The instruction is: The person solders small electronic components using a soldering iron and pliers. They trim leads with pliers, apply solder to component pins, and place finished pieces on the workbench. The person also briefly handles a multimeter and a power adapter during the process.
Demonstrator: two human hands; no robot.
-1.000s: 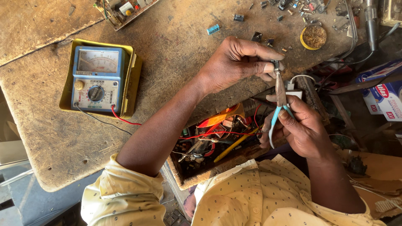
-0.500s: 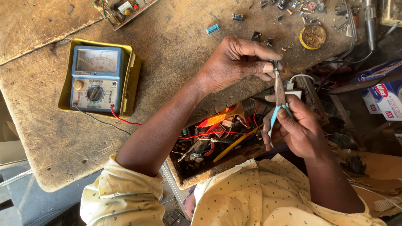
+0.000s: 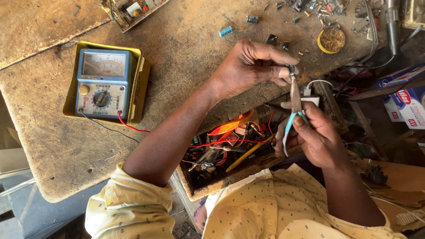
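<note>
My right hand grips small pliers with light blue handles, their metal jaws pointing up. My left hand pinches a tiny dark part at the tip of those jaws, thumb and forefinger closed on it. Both hands hover over the near edge of the worn wooden table. Below them sits an open device full of red, orange and yellow wires and circuit parts.
A blue analogue multimeter lies in a yellow case at the left, its red and black leads running towards me. Small loose components, a yellow round tin and a circuit board lie at the far side. Boxes and cables crowd the right.
Both hands and the pliers hold almost the same pose; only slight shifts of the fingers at the pliers' tip.
</note>
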